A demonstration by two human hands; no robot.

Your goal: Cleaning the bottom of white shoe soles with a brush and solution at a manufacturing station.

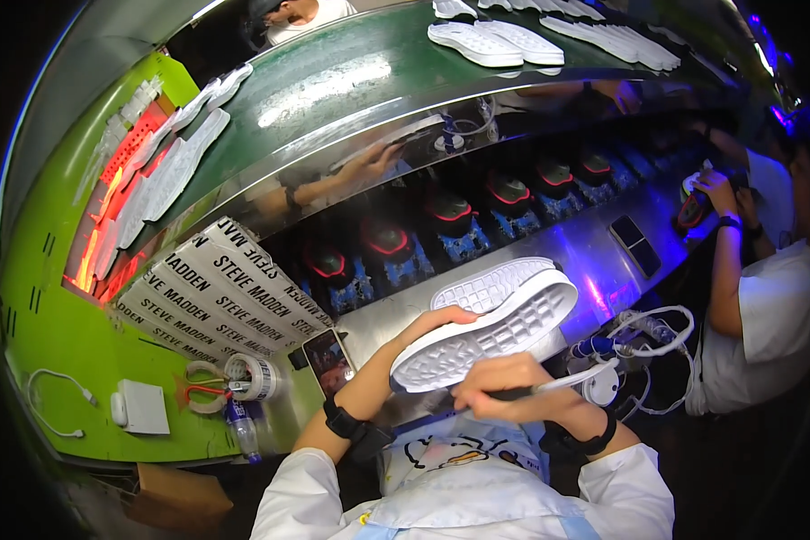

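Left hand (432, 326): forearm rising from the lower edge, wrist bent, grip clamped on the near end of a white shoe sole (486, 337), tread side up, tilted, held above the table (396, 317).
Right hand (513, 387): just below the sole, fingers curled, grip closed around a thin brush (558, 383) whose pale end points right.
Second white sole (490, 286): directly behind the held one, touching it.
Phone (328, 360): left of the left wrist, flat on the table.
Tape rolls (254, 376): further left.
White cables (648, 335): right of the brush.
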